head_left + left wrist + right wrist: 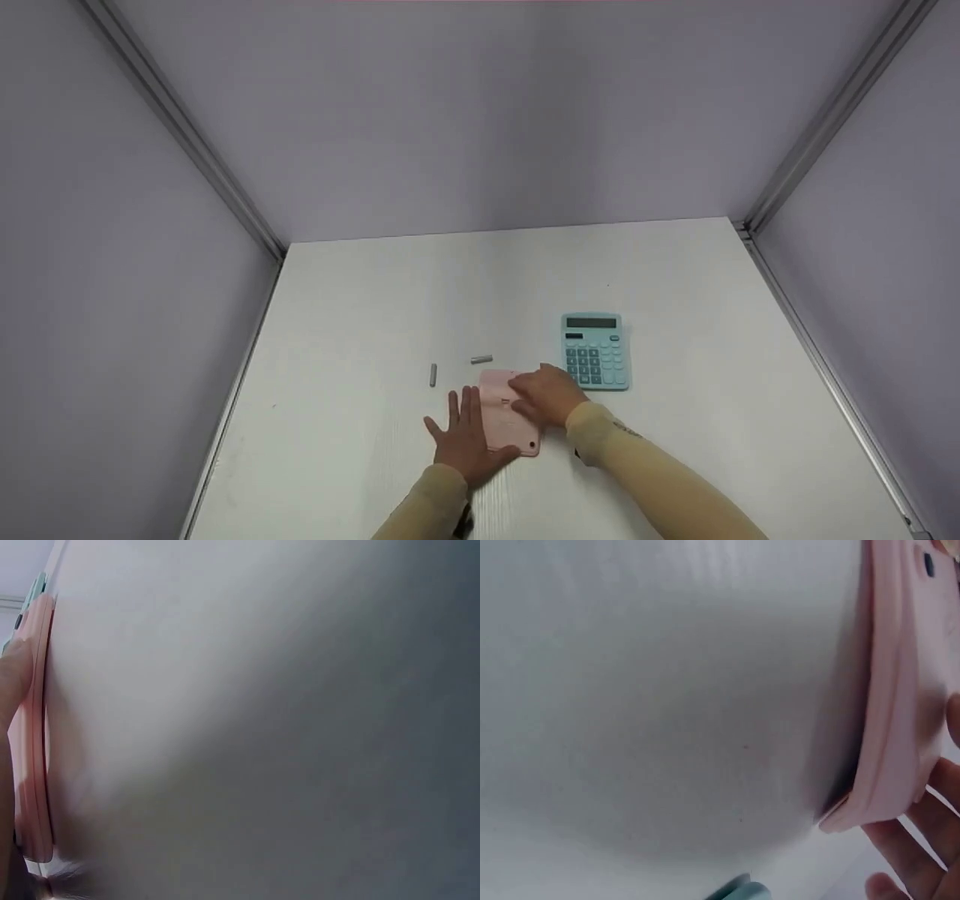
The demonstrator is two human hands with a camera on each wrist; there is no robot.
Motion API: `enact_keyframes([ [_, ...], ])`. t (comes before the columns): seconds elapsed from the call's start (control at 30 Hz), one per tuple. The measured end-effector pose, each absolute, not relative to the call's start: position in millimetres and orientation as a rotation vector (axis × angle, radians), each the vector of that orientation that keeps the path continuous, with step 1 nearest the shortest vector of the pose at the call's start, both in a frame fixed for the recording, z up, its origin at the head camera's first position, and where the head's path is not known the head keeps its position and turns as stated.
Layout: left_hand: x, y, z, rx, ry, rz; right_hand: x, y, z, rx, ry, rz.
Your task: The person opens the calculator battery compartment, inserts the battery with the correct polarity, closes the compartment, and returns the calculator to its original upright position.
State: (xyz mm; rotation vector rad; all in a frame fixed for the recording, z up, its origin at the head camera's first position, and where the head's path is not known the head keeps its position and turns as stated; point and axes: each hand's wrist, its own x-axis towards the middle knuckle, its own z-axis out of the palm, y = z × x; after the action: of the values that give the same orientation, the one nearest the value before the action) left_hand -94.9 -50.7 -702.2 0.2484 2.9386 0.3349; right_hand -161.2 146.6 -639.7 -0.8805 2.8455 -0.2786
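A pink calculator (501, 429) lies face down on the white table, its plain back showing with a small dark dot near the lower right corner. My left hand (463, 442) steadies it, straight fingers along its left side and thumb across the bottom edge. From the right, my right hand (550, 394) bends its fingers and thumb over the upper part of the back. In the right wrist view, the fingers reach around the thicker end of the pink calculator (891, 690). Two small grey batteries, one upright in view (433, 375) and one sideways (481, 359), lie beyond the left hand.
A light blue calculator (595, 352) lies face up just beyond the right hand. Grey panels with metal edge rails enclose the white table (360, 300) at the back and both sides.
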Motion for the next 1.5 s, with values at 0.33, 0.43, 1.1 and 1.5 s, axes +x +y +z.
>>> enact_keyframes([
  [0.33,-95.0,-51.5,-694.1,0.241,2.930,0.329,-163.5,137.7,-643.8,-1.036,2.943,-0.098],
  [0.43,-93.5,-52.0,-692.6,0.233,2.928,0.328,-163.6,134.0,-644.5,-1.038,2.942,-0.100],
  [1.1,-93.2,-51.9,-697.1,0.215,2.929,0.371,-166.9,129.3,-642.3,-1.016,2.887,-0.143],
  [1.5,-91.5,-51.6,-694.4,0.216,2.929,0.377,-172.2,146.5,-634.4,-0.903,2.723,-0.410],
])
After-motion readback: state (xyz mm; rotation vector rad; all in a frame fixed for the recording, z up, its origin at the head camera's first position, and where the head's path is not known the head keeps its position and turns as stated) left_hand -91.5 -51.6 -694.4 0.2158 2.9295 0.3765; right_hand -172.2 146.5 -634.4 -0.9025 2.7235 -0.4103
